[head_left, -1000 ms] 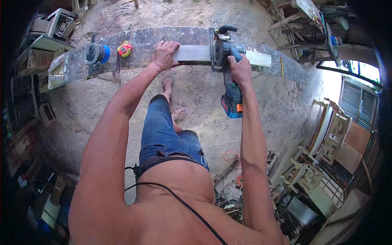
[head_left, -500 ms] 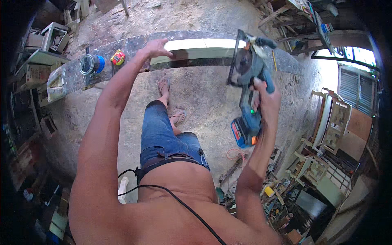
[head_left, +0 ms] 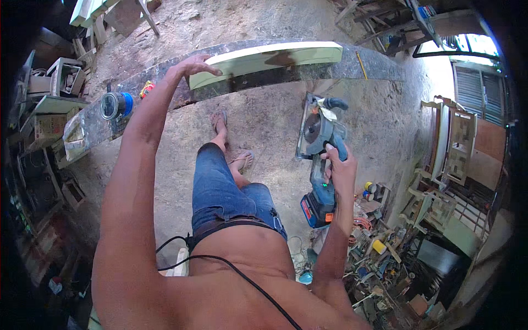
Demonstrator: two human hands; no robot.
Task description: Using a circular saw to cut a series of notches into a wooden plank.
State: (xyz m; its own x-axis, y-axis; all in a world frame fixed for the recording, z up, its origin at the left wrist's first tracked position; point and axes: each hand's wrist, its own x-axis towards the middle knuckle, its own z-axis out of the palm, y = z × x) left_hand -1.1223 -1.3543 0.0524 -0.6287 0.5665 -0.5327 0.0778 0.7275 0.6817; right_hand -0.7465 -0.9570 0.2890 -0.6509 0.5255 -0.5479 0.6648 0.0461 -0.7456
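At the left end of a pale wooden board (head_left: 247,73), my left hand (head_left: 199,68) grips it, thumb on the near side. The board lies along a long, stained workbench plank (head_left: 374,66), partly raised or turned, showing a long face. My right hand (head_left: 340,165) is closed on the handle of a cordless circular saw (head_left: 324,135), which hangs off the near side of the bench with its blade and base plate showing. A yellow pencil (head_left: 361,66) lies right of the board; a red-yellow tape measure (head_left: 147,89) and a blue-banded can (head_left: 115,106) are left of it.
Wooden scraps and boxes (head_left: 49,124) crowd the left side. Carved wooden panels (head_left: 456,148) lean by the right wall, with a cluttered heap of tools and offcuts (head_left: 385,275) at lower right. The concrete floor (head_left: 275,187) lies beneath the bench and my legs.
My right hand has lifted the saw off the board and moved it rightward and down toward me. My left hand has shifted left, and the board now shows more of a long face.
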